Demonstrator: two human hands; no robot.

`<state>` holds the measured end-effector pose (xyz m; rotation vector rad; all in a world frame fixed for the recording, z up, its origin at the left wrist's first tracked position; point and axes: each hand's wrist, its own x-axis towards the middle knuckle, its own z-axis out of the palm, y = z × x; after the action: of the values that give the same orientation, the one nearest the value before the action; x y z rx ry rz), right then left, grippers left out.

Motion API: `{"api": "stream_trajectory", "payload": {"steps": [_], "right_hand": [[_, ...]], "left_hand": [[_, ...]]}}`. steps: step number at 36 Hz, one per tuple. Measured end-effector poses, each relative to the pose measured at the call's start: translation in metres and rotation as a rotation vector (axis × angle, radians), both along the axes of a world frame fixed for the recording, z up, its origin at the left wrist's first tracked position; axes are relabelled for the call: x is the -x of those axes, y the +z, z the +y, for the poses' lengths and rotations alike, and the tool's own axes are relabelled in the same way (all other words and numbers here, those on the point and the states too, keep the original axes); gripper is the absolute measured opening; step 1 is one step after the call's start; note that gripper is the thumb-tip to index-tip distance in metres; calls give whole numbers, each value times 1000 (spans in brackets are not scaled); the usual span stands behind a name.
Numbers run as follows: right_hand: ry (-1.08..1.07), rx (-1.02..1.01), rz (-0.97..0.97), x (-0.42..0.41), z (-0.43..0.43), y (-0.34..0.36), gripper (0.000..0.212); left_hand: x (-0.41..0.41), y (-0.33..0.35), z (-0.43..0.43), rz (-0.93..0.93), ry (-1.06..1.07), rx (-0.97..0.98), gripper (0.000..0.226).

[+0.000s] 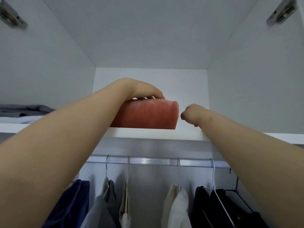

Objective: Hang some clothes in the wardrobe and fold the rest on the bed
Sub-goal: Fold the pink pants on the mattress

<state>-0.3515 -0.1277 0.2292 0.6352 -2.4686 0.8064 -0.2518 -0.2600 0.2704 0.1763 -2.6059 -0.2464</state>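
Our left grip [144, 92] presses flat on top of the folded coral garment [148, 116], which sits at the front edge of the wardrobe shelf [184, 134] (above the rail [156, 161] of hung clothes [177, 204]). Our right grip [191, 113] is curled empty just beside it.

Single view: head-worn, wide-angle. Camera stands close in front of the open wardrobe [246, 79], facing straight in and pitched up into the top compartment. Back wall [148, 83] near, at centre. Top panel [148, 30] fills 12 o'clock. Hinges [12, 17] at 10 and 2 o'clock. Shelf [148, 134] underside shows, lens below it. Rail [156, 161] and clothes [177, 203] at 6 o'clock.
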Motion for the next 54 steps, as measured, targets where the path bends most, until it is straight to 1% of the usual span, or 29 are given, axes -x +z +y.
{"api": "stream_trajectory", "payload": {"steps": [2, 4, 7, 10, 13, 15, 17, 20, 23, 26, 30, 32, 34, 39, 43, 45, 50, 54], "right_hand": [[9, 84, 10, 2, 0, 1, 31], [45, 187, 22, 3, 0, 1, 31], [122, 323, 9, -6, 2, -1, 29], [140, 316, 57, -17, 2, -6, 20], [107, 319, 177, -25, 4, -14, 12], [122, 379, 232, -30, 8, -20, 12], [162, 503, 250, -39, 12, -26, 14], [201, 676, 246, -61, 20, -37, 19], [226, 774, 239, -89, 29, -53, 16], [192, 827, 218, -114, 47, -72, 14], [72, 879, 202, -148, 82, -102, 16], [22, 905, 196, -167, 102, -118, 18], [-36, 928, 188, -187, 120, -132, 18], [-187, 1003, 185, -237, 165, -170, 18], [-307, 1071, 176, -283, 201, -208, 17], [-367, 1092, 165, -307, 220, -226, 15], [-539, 1167, 162, -378, 276, -261, 16], [-694, 1239, 196, -439, 330, -287, 15]], "left_hand": [[-1, -5, -6, 9, 12, 13, 50], [-2, -12, -12, 69, 37, 78, 54], [-1, -22, -18, 190, 31, 105, 45], [-4, -27, -20, 223, 43, 103, 45], [-5, -30, -22, 239, 16, 124, 45], [-6, -32, -24, 284, -20, 126, 41], [-10, -37, -23, 369, -92, 103, 34], [-26, -49, -8, 523, -259, 5, 29], [-42, -68, 14, 608, -471, -138, 26], [-49, -89, 37, 610, -671, -288, 23], [-49, -120, 68, 597, -818, -495, 17], [-51, -138, 85, 539, -888, -608, 13], [-55, -156, 104, 439, -962, -699, 9], [-83, -197, 159, 231, -1131, -862, 11], [-114, -235, 214, -17, -1257, -1027, 19], [-132, -252, 244, -135, -1307, -1103, 18], [-190, -286, 317, -318, -1393, -1185, 18], [-243, -304, 377, -465, -1481, -1179, 16]]}}
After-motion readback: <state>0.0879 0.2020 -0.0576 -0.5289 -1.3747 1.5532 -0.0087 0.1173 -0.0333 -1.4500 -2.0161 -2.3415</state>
